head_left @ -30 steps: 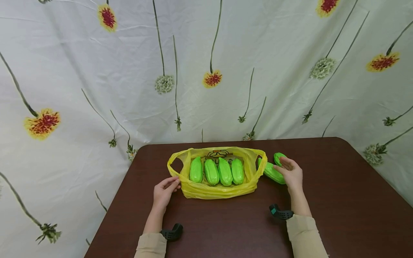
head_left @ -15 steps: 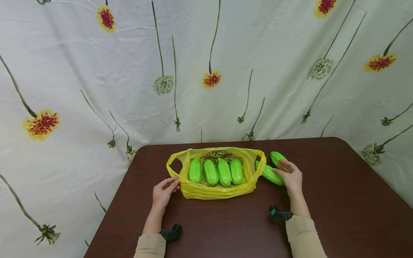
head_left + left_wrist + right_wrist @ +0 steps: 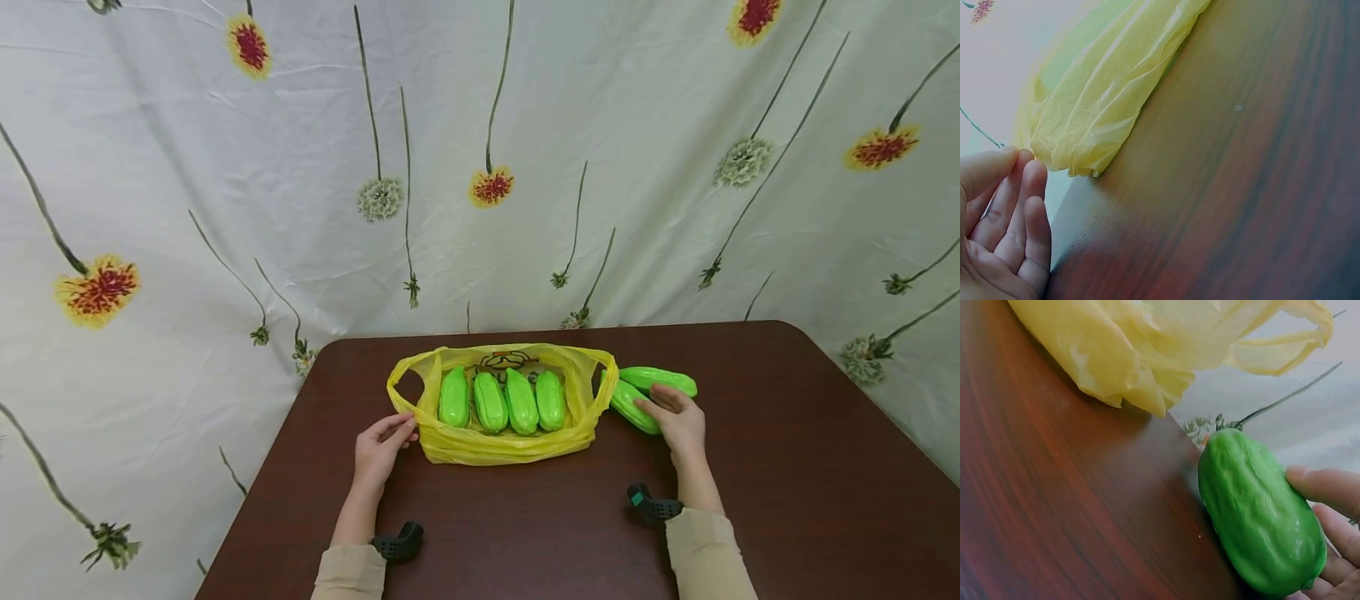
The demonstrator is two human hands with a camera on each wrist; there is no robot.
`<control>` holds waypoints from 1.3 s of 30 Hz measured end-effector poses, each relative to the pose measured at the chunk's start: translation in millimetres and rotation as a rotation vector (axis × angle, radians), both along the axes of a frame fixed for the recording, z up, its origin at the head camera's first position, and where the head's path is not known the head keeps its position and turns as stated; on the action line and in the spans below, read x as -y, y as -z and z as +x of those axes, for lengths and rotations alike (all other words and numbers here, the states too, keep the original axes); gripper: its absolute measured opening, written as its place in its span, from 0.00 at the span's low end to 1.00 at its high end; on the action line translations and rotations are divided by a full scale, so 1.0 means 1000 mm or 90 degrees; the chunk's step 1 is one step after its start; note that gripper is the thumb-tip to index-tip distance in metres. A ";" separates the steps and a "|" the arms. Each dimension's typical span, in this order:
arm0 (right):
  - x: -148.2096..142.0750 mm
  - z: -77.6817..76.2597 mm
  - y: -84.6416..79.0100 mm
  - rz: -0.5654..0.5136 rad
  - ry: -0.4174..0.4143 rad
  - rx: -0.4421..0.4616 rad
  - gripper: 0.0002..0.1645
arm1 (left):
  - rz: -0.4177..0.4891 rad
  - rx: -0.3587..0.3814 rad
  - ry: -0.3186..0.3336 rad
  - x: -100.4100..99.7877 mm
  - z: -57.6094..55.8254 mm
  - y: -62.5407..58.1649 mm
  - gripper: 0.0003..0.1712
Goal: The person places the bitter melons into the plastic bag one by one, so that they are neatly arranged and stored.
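Note:
A yellow plastic bag point(image 3: 510, 452) lies with its mouth spread, and several green ridged gourds point(image 3: 491, 402) sit in a row inside. My left hand point(image 3: 379, 450) pinches the bag's left edge between thumb and fingertips, which the left wrist view shows close up. Right of the bag lie two more gourds, a near one point(image 3: 634, 408) slanting and a far one point(image 3: 660, 381) lying crosswise behind it. My right hand point(image 3: 682, 423) is at these two, fingers extended over the far gourd and thumb at the near gourd point(image 3: 1260, 512). That near gourd partly hides the fingers in the right wrist view.
Everything rests on a dark brown table point(image 3: 525, 533) with rounded far corners. A white flowered curtain point(image 3: 637, 108) hangs behind its far edge. The bag's right handle loop point(image 3: 609, 387) reaches up to the two outside gourds.
The far gourd right of the bag has turned from slanting behind the fingers to lying crosswise, as my right fingers touch it. My left hand keeps its pinch on the bag.

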State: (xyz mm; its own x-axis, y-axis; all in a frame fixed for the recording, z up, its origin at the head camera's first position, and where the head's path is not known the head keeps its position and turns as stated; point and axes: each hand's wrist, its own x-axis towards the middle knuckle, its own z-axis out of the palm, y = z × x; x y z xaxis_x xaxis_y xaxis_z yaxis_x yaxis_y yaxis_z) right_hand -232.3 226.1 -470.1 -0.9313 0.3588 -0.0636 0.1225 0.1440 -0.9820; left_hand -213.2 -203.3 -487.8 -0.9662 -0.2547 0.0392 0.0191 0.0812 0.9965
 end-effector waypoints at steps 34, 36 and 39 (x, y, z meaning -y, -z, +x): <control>-0.002 0.006 -0.019 -0.067 0.090 0.012 0.36 | -0.001 -0.004 0.004 0.000 0.000 0.000 0.18; -0.001 0.007 -0.021 -0.072 0.099 0.008 0.36 | -0.001 -0.004 0.006 0.000 0.000 0.000 0.18; 0.000 0.007 -0.024 -0.086 0.119 -0.006 0.34 | -0.001 -0.005 0.005 0.000 0.001 0.000 0.17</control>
State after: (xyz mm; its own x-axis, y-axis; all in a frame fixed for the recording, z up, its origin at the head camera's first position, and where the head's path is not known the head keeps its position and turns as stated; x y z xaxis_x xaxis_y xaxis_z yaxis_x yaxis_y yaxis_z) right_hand -224.8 226.1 -446.6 -0.8502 0.5139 -0.1141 0.1252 -0.0129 -0.9920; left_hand -212.7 -203.5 -488.3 -0.9681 -0.2464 0.0465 0.0269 0.0822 0.9963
